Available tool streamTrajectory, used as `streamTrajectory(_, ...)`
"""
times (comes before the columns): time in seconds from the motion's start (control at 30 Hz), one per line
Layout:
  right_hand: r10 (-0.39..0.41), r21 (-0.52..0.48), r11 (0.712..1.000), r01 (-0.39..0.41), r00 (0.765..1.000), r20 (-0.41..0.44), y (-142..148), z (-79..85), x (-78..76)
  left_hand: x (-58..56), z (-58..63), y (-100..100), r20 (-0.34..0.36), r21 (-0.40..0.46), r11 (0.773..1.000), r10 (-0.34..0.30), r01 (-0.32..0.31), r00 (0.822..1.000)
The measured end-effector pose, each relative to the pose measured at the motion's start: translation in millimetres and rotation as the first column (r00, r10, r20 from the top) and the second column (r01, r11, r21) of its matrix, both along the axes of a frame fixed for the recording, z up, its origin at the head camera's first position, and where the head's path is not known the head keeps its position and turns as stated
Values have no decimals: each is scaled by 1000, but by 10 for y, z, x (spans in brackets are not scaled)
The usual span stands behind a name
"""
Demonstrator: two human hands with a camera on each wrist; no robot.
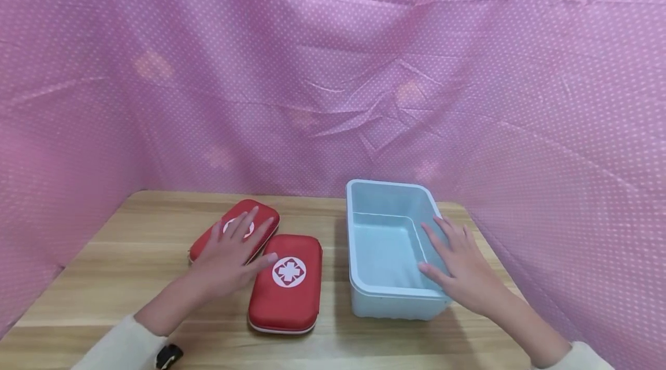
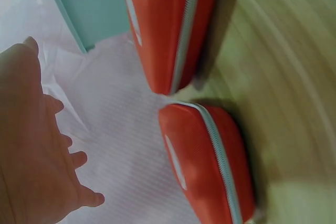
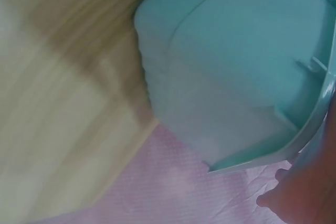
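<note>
Two red zippered first-aid cases lie on the wooden table, each with a white cross emblem. The nearer case [image 1: 285, 306] is left of the tub; the farther case [image 1: 265, 213] lies slanted behind it to the left. My left hand [image 1: 226, 260] is spread over them, and the left wrist view shows its fingers [image 2: 79, 159] apart from both cases. A pale blue plastic tub [image 1: 400, 305] stands on the right with nothing in it. Over its right rim my right hand [image 1: 463, 269] is spread, fingers extended; in the right wrist view this hand [image 3: 304, 187] is beside the rim.
The wooden table [image 1: 130, 277] has rounded far corners. Pink dotted cloth [image 1: 333, 69] hangs behind it and along both sides. A small black object [image 1: 169, 355] shows by the left sleeve cuff [image 1: 125, 347] at the near edge.
</note>
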State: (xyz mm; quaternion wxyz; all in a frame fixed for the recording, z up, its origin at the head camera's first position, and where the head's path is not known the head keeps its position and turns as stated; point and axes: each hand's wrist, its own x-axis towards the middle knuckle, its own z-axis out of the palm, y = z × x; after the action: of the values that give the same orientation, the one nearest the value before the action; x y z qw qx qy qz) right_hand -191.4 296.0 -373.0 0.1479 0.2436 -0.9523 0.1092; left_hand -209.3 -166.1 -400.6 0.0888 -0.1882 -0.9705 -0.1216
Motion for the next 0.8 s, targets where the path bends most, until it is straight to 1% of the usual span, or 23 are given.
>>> streamTrajectory(0.1, -22, -48, 999, 23, 999, 33, 49, -24, 38, -18, -59, -110, 22, 30, 999, 27, -28, 999)
streamTrajectory(0.2, -42, -92, 995, 48, 997, 69, 97, -51, 81, -39, -113, -214, 25, 43, 998, 44, -45, 999)
streamTrajectory(0.4, -80, -184, 977, 108, 985, 152, 166, -120, 150, -75, -188, -376, 30, 72, 995, 73, -75, 997)
streamTrajectory(0.6, -111, -234, 959, 162, 970, 216, 196, -163, 215, -114, -247, -491, 59, 100, 990, 93, -98, 994)
streamTrajectory(0.7, -115, -250, 953, 174, 965, 235, 204, -183, 233, -126, -282, -560, 73, 104, 989, 100, -107, 992)
streamTrajectory(0.8, -117, -266, 947, 182, 963, 241, 211, -202, 255, -128, -310, -625, 70, 108, 988, 105, -112, 992)
